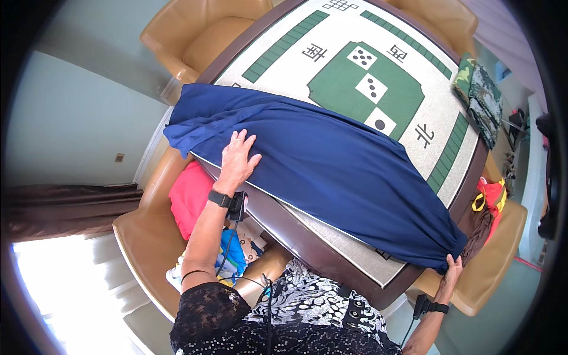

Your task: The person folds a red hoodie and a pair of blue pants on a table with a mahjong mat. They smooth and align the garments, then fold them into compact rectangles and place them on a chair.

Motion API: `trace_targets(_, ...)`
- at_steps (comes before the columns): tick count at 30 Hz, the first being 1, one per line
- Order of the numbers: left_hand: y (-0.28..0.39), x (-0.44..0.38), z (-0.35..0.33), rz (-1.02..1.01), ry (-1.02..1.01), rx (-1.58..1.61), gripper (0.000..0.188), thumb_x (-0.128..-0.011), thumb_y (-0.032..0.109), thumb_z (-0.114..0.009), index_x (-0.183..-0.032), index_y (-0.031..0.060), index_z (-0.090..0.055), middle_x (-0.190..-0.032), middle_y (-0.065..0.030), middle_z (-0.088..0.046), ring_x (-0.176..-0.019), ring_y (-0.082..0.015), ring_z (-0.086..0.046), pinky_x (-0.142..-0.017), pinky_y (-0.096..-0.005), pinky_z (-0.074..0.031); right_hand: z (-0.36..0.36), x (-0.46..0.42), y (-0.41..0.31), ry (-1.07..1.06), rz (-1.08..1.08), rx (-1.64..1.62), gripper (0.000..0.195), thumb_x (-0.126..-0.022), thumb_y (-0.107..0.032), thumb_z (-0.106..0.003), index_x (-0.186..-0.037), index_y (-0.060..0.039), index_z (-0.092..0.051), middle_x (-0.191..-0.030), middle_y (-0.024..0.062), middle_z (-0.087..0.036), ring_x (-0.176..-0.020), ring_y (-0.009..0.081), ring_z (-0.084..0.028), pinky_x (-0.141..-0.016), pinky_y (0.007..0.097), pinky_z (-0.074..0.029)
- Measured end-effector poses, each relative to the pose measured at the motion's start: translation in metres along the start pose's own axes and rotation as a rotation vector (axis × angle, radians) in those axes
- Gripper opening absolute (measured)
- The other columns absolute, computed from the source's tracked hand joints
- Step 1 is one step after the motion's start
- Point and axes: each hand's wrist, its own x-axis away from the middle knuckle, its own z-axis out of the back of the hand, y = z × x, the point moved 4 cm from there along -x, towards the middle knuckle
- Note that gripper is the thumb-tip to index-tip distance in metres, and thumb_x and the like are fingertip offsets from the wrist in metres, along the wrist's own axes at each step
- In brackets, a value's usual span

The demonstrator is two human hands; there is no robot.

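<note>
A pair of dark blue cloth trousers, or a similar long garment (310,164), lies lengthwise across the near side of a mahjong table (310,253). Flat on its left part, near the edge with white piping, rests my left hand (238,157), palm down with fingers a little apart. At the gathered right end of the garment, by the table's near right corner, my right hand (451,270) holds the bunched fabric; its fingertips are partly hidden. The left end spreads wide and slightly rumpled over the table's left edge.
Folded camouflage cloth (486,104) lies at the table's right edge. Tan chairs (146,226) surround the table. Red cloth (191,195) and other patterned cloths lie on the near left chair; a brown cloth (477,230) and a red-and-yellow item (492,195) are on the right one.
</note>
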Motion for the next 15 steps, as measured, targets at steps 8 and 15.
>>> trace_targets(8,-0.045,0.030,0.008,0.122,0.122,-0.013,0.044,-0.080,0.028,-0.066,-0.116,0.0044,-0.059,-0.106,-0.0168,-0.060,-0.103,-0.0343,-0.054,-0.090,-0.0445,-0.039,0.164,-0.038,0.087,0.214,-0.094,0.300,0.033,-0.082,0.003,-0.060,-0.115,0.0002,-0.061,-0.097,0.0092,-0.068,-0.087,0.0221,-0.065,-0.078,0.0322,-0.051)
trace_targets(15,-0.053,0.051,0.020,0.200,0.270,-0.088,0.039,-0.079,0.024,-0.067,-0.111,0.0009,-0.061,-0.109,-0.0213,-0.060,-0.105,-0.0378,-0.053,-0.092,-0.0466,-0.038,-0.016,-0.013,-0.049,0.300,0.553,0.755,0.025,-0.089,-0.003,-0.053,-0.112,0.0019,-0.060,-0.104,0.0162,-0.065,-0.095,0.0251,-0.063,-0.086,0.0331,-0.048)
